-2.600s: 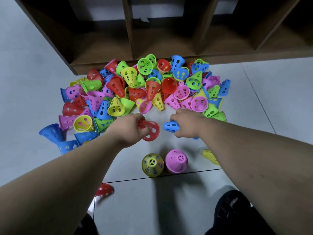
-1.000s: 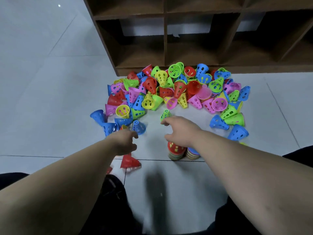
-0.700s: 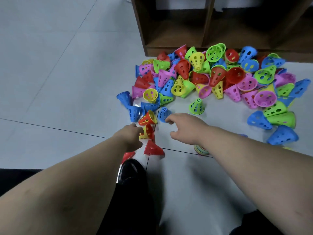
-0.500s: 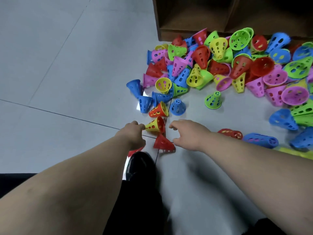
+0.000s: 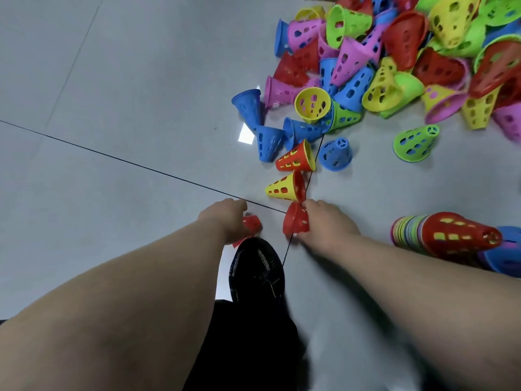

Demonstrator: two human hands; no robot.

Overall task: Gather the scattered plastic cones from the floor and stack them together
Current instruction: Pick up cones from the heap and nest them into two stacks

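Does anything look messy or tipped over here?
Yes. The stack of cones on the right lies on its side, with a red cone outermost, instead of standing up. At the top right, the loose cones sit in a jumbled heap. They point every way, and many lie on their sides.

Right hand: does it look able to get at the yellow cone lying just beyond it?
Likely yes: the yellow cone lies on its side just past the right hand, with nothing between. But that hand grips a red cone, so it may need to drop that first.
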